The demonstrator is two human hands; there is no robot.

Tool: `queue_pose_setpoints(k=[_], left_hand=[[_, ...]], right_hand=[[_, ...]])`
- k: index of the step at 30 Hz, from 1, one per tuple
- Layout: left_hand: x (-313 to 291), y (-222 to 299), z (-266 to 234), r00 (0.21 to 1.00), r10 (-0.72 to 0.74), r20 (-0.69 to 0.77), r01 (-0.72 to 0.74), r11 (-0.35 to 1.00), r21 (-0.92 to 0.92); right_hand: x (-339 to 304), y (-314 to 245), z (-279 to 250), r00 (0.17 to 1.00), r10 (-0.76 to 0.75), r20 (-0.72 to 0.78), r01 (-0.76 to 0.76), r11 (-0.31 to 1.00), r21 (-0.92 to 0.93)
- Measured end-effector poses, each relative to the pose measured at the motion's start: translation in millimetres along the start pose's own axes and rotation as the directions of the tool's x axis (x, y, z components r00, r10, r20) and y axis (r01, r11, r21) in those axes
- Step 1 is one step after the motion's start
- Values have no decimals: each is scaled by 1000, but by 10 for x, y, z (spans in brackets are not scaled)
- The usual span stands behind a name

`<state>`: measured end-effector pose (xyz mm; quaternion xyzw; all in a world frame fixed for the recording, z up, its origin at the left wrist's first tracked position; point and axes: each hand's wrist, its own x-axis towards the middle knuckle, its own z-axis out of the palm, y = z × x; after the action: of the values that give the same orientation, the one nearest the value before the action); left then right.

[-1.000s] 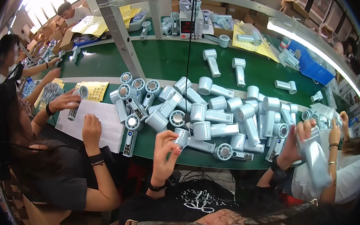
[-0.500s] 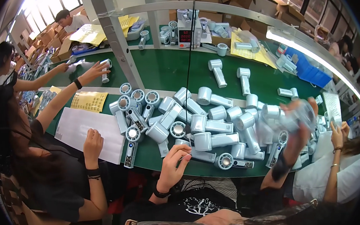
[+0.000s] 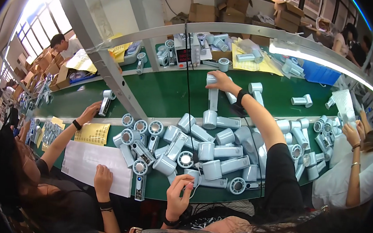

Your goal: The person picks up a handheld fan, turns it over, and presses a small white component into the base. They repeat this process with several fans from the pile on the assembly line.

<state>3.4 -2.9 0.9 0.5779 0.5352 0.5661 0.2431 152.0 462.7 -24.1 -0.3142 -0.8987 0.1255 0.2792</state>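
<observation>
In the head view, my left hand [image 3: 178, 200] is closed at the near edge of the table, pinching a thin pale cable [image 3: 198, 182] linked to a black cord [image 3: 189, 95] that hangs from above. My right hand [image 3: 225, 83] reaches across to the far green belt, its fingers wrapped round the head of a light-blue handheld fan [image 3: 212, 102]. The fan's handle points toward me. Between my hands lies a heap of similar fans [image 3: 212, 170], some with round grilles facing up.
A metal post [image 3: 115, 80] and an overhead bar [image 3: 237, 30] frame the bench. A power supply [image 3: 183, 57] with a red display stands behind the belt [image 3: 162, 88]. A co-worker's hand [image 3: 89, 111] touches another fan [image 3: 106, 102] at left; at right, someone holds a white packet [image 3: 344, 105].
My right hand, blurred at the right with a fan before, now grips a fan on the far belt. My left hand keeps the cable. The co-worker's hand at left has come down and nearer.
</observation>
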Motion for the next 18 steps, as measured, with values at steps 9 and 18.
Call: queue_pose_setpoints(k=[9,18], left_hand=[[66,-118,13,1000,-20,-1,20,999,-26],[71,-147,61,1000,8,18,-8,1000,-11]], right_hand=[[-564,562,-460,589,695,-413,-805,457,-379],[-1271,1272,-646,351,921,-169,-931,323,-172]])
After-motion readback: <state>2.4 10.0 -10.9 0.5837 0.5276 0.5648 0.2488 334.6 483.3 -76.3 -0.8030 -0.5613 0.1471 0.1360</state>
